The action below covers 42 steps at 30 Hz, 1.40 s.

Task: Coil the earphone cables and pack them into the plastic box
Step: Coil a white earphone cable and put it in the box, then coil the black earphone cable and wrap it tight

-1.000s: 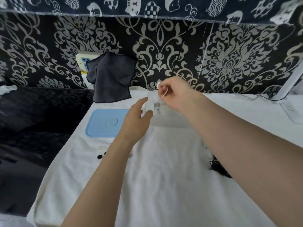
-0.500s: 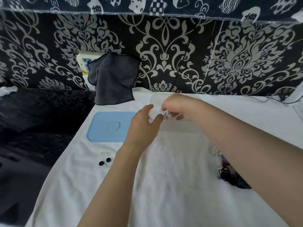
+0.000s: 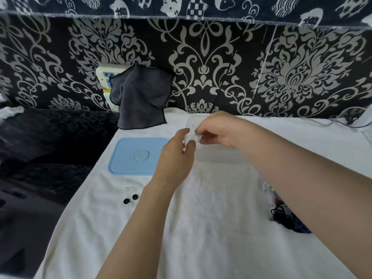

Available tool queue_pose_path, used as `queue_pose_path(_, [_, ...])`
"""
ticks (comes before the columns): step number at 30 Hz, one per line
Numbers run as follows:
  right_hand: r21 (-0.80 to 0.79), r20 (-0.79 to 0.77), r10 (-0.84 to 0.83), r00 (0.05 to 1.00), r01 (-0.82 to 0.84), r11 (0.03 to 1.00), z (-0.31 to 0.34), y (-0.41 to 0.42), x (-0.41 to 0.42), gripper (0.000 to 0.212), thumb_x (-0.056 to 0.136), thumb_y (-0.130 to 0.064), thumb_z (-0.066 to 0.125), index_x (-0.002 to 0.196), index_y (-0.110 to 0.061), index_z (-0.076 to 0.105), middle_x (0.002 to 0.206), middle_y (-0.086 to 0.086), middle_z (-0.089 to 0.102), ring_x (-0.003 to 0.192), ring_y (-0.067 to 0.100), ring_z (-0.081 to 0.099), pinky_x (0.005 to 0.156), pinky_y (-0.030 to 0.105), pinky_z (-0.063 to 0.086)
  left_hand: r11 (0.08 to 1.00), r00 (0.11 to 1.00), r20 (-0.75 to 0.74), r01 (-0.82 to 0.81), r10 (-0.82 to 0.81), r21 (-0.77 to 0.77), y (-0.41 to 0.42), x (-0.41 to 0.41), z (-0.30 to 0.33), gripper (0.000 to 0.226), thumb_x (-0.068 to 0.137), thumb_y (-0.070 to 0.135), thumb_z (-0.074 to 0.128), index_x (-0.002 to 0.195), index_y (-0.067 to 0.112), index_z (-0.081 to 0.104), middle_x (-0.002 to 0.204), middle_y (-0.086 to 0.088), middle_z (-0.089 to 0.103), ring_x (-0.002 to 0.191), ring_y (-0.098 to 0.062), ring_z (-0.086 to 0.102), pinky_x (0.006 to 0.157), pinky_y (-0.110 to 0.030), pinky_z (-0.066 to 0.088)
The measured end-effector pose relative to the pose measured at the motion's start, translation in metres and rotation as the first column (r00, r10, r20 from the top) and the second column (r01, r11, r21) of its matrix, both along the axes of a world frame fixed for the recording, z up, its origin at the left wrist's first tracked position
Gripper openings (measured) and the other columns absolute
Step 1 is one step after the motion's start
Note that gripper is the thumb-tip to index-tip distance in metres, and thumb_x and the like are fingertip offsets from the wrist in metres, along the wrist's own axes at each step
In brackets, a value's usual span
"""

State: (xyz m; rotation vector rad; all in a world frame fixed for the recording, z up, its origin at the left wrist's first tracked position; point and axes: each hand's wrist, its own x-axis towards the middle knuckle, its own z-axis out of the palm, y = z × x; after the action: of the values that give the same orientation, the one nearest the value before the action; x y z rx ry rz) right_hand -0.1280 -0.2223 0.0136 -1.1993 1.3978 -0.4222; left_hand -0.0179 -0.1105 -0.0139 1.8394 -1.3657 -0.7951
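Fingertips [image 3: 198, 135] of my right hand [image 3: 219, 129] pinch the white earphone coil, lowered since a second ago from above the box [image 3: 217, 158] to inside it; I'd call it nearly packed. Left hand [image 3: 177, 156], fingers loose, steadies the box's near-left wall. Lid [image 3: 138, 156] lies beside.

Both hands [image 3: 216, 130] close together, fingers curled.

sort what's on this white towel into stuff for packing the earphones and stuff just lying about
For the job:
- clear plastic box, both hands over it
- blue lid, off, left of the box
- black cable tangle
- white earphone cable, mostly hidden by the right arm

Lying about:
- dark grey cloth
- small black ear tips
- wall socket
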Motion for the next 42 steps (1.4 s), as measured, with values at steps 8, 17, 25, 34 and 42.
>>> queue_pose_path(8, [-0.034, -0.371, 0.268, 0.889, -0.302, 0.953, 0.001, 0.013, 0.011, 0.029, 0.089, -0.001, 0.053, 0.112, 0.0, 0.07, 0.104, 0.019, 0.072, 0.098, 0.03, 0.071, 0.097, 0.044, 0.056, 0.999, 0.999, 0.014, 0.033, -0.033, 0.007, 0.002, 0.002, -0.003, 0.053, 0.105, 0.027, 0.049, 0.156, 0.028, 0.033, 0.147, 0.001, 0.053, 0.128, -0.016, 0.054, 0.1, -0.027, 0.042])
queue_pose_path(17, [-0.121, -0.407, 0.178, 0.896, -0.247, 0.961, 0.001, 0.011, 0.006, 0.013, 0.083, 0.004, 0.051, 0.075, -0.005, 0.057, 0.079, 0.011, 0.06, 0.075, 0.023, 0.065, 0.072, 0.033, 0.06, 0.997, 0.994, 0.087, 0.071, -0.074, 0.028, 0.001, -0.002, -0.004, 0.055, 0.107, 0.03, 0.044, 0.159, 0.022, 0.026, 0.148, -0.007, 0.052, 0.132, -0.026, 0.051, 0.105, -0.035, 0.041])
queue_pose_path(25, [-0.576, -0.318, -0.106, 0.942, -0.103, 0.811, 0.023, 0.027, -0.05, 0.027, 0.094, -0.004, 0.045, 0.105, -0.018, 0.065, 0.104, 0.0, 0.067, 0.082, 0.019, 0.072, 0.07, 0.032, 0.06, 0.996, 0.979, 0.196, 0.073, -0.062, -0.05, 0.014, -0.012, -0.002, 0.065, 0.104, 0.026, 0.052, 0.159, 0.019, 0.019, 0.145, -0.013, 0.043, 0.122, -0.03, 0.051, 0.087, -0.025, 0.032])
queue_pose_path(34, [-0.013, -0.906, 0.222, 0.361, -0.547, 0.837, 0.02, 0.155, -0.126, 0.011, 0.084, -0.013, 0.061, 0.095, -0.015, 0.06, 0.102, 0.003, 0.058, 0.091, 0.025, 0.059, 0.075, 0.033, 0.048, 0.974, 0.942, 0.313, 0.173, -0.12, -0.149, 0.063, -0.041, 0.012, 0.048, 0.095, 0.021, 0.064, 0.137, 0.013, 0.042, 0.119, -0.01, 0.047, 0.091, -0.029, 0.062, 0.081, -0.044, 0.054])
queue_pose_path(42, [-0.225, -0.913, 0.02, 0.409, -0.543, 0.809, -0.026, 0.19, -0.14, 0.019, 0.088, -0.015, 0.06, 0.101, -0.016, 0.046, 0.102, 0.005, 0.062, 0.094, 0.03, 0.062, 0.062, 0.031, 0.039, 0.955, 0.883, 0.368, 0.29, -0.292, 0.062, 0.094, -0.056, 0.015, 0.051, 0.099, 0.03, 0.058, 0.142, 0.017, 0.035, 0.122, -0.01, 0.046, 0.1, -0.029, 0.061, 0.084, -0.039, 0.053])
